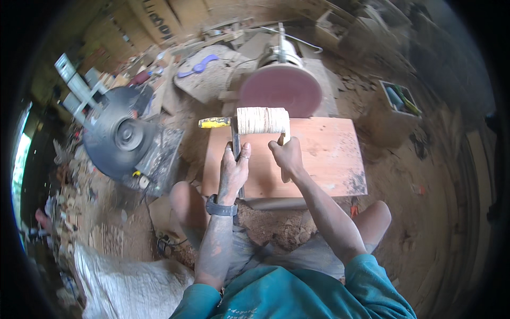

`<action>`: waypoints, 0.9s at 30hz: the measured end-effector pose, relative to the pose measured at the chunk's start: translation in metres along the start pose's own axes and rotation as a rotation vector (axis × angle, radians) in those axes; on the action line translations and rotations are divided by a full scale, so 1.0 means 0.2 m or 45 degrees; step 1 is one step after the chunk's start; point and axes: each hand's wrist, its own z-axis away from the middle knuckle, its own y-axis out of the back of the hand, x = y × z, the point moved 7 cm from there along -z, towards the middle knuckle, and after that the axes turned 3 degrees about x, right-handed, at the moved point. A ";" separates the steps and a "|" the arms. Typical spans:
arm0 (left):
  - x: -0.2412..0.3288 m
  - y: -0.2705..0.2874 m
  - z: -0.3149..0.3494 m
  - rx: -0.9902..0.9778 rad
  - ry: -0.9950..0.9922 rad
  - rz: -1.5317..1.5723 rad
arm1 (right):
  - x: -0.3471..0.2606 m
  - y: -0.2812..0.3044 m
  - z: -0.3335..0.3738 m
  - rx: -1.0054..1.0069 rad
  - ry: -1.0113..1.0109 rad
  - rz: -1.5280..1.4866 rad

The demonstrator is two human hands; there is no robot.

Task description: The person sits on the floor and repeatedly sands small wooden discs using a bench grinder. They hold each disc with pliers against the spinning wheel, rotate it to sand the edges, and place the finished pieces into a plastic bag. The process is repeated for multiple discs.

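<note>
A stack of thin pale wooden pieces [262, 120] is held up over the near side of a large reddish sanding disc [281, 90]. At its left end sits a clamp with a yellow handle [214, 123] pointing left and a dark bar [236, 139] running toward me. My left hand [234, 171] is closed around the dark bar, thumb and fingertip on either side. My right hand [287, 158] is wrapped around a pale strip [287, 136] at the stack's right end. Whether the strip belongs to the clamp cannot be told. A small gap seems to separate stack and disc.
Below my hands lies a wooden board [329, 159] as a worktop. A dark round machine [119, 133] stands at left, and a purple propeller-shaped piece [198, 67] behind. A box [399, 101] is at right, a white sack [127, 287] at lower left. Wood scraps and dust cover the floor.
</note>
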 end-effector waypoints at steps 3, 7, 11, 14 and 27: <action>-0.01 0.23 0.10 -0.014 0.093 0.095 | -0.12 -0.18 0.09 -0.063 0.085 -0.057; -0.02 0.35 0.25 0.146 0.197 0.252 | -0.24 -0.36 0.18 -0.093 0.070 -0.253; -0.02 0.42 0.35 0.329 0.311 0.492 | -0.27 -0.40 0.17 -0.041 0.018 -0.423; 0.00 0.54 0.40 0.432 0.346 0.440 | -0.18 -0.38 0.11 -0.213 -0.080 -0.426; 0.63 1.88 1.04 0.899 -0.148 0.942 | 0.40 -0.24 -0.01 -0.555 -0.189 0.462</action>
